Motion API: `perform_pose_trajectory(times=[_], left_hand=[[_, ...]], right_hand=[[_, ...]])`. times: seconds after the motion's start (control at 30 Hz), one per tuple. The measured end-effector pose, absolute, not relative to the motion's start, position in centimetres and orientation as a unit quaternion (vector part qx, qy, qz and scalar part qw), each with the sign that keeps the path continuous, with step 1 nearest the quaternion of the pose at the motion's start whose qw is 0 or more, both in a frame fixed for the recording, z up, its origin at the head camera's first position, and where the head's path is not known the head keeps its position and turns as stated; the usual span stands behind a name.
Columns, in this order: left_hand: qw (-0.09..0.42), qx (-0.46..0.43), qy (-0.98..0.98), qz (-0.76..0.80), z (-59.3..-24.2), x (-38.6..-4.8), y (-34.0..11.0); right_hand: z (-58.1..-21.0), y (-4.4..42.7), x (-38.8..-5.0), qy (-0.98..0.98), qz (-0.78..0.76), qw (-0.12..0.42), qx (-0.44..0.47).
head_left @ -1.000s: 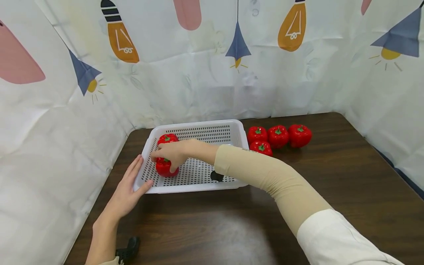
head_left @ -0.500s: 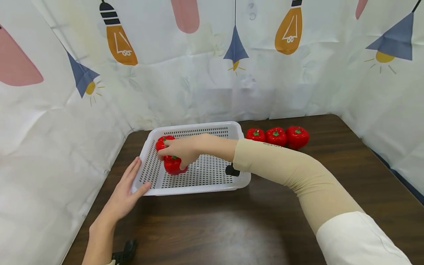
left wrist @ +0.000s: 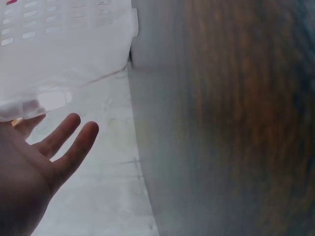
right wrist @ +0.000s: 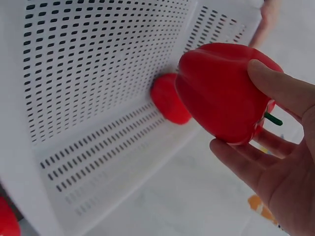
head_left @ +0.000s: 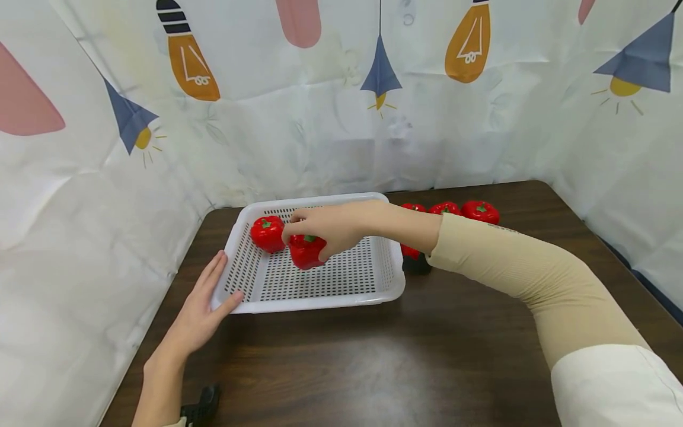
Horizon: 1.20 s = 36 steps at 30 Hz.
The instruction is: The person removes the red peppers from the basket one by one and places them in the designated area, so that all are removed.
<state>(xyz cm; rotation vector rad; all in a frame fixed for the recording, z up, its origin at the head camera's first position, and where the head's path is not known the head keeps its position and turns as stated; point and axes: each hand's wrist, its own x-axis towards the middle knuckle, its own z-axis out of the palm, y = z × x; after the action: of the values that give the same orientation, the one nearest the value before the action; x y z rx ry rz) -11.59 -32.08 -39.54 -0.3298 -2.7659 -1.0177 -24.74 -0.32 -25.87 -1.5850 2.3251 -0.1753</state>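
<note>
Brown table (head_left: pixel 347 362), one basket (head_left: pixel 320 304), six peppers (head_left: pixel 306 255)

Left hand (head_left: pixel 197 311): at 8 o'clock in the head view; fingers straight, aimed at 1 o'clock; thumb set apart, towards 2.
Left forearm (head_left: pixel 162 385): entering between 7 and 8.
Right hand (head_left: pixel 338 224): near centre, back uppermost, fingers and thumb curled in a grip.
Right arm (head_left: pixel 496 255): bent, entering from 4.
</note>
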Motion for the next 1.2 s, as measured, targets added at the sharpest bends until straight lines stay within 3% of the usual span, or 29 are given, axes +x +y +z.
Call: perform_pose_trajectory(times=[0.7,0.97,1.2], left_hand=[[0.096,-0.118,-0.931,-0.331,-39.3,-11.5,-31.9],[0.091,-0.113,-0.931,-0.336,-39.3,-11.5,-32.0],[0.092,-0.115,-0.93,-0.337,-39.4,-11.7,-32.0]], right_hand=[[-22.6,11.3,-24.9,0.839,-0.137,0.116,-0.513],[-22.7,15.2,-25.0,0.852,-0.14,0.08,-0.498],[-23.2,18.3,-25.0,0.866,-0.146,0.085,-0.47]])
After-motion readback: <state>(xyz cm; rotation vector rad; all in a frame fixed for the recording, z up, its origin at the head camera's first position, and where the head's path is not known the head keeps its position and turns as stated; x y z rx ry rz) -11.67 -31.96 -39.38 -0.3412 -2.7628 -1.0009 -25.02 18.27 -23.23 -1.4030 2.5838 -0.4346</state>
